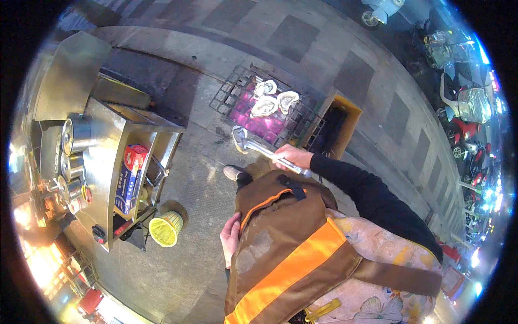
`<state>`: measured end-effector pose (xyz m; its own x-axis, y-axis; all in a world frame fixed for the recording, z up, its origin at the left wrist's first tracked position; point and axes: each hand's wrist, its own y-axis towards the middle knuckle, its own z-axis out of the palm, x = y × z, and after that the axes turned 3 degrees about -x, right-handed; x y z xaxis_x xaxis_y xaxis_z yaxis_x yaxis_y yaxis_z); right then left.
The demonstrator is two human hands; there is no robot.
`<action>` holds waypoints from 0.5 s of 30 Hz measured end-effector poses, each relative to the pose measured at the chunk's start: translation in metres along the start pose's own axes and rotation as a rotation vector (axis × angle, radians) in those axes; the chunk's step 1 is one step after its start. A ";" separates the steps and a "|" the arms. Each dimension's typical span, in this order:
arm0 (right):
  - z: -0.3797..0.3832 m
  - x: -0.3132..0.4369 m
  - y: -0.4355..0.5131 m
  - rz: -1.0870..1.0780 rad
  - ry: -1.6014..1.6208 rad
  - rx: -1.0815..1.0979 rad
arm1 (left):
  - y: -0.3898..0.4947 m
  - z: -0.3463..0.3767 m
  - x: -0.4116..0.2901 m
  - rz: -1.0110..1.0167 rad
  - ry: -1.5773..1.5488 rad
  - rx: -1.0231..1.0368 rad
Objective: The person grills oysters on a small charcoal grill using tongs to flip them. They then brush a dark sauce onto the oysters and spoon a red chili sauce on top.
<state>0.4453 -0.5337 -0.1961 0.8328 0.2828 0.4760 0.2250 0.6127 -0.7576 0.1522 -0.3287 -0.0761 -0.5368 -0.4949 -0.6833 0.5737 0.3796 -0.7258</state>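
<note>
My right hand [292, 157] grips a pair of metal tongs [261, 148]. Between the jaws of the tongs is an oyster shell [239, 139], held off the near left corner of a charcoal grill. Three opened oysters [265, 106] lie on the wire grate [226, 106], over a bed glowing pink. At the side of my brown apron [279, 227], my left hand [230, 237] rests against the cloth by the orange-edged pocket; whether its fingers hold the cloth is not clear.
A steel cart [101, 162] on the left carries lidded metal pots [77, 135] and boxes of foil [129, 182]. A yellow waste basket [166, 229] stands beside it. Right of the grill is an open cardboard box [351, 111]. Parked scooters [465, 105] line the far right.
</note>
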 end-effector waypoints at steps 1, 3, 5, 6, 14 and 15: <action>-0.010 0.006 -0.005 0.028 -0.042 -0.051 | 0.000 0.001 0.001 -0.016 -0.001 -0.003; -0.036 0.023 -0.016 -0.068 -0.312 -0.032 | -0.002 0.002 0.003 -0.004 -0.005 0.005; -0.057 0.042 -0.019 -0.057 -0.549 -0.034 | -0.002 0.003 0.005 0.004 -0.008 0.000; -0.067 0.050 -0.020 -0.090 -0.654 -0.009 | -0.003 0.004 0.007 -0.005 0.007 -0.016; -0.101 0.100 -0.002 -0.390 -1.780 -0.184 | -0.010 0.013 0.016 0.037 -0.096 -0.012; -0.103 0.104 0.000 -0.433 -1.847 -0.167 | -0.011 0.014 0.017 0.054 -0.103 -0.012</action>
<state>0.5844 -0.5799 -0.1926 -0.7644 0.5434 0.3470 0.3739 0.8121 -0.4480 0.1454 -0.3519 -0.0789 -0.4383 -0.5513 -0.7099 0.5924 0.4169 -0.6894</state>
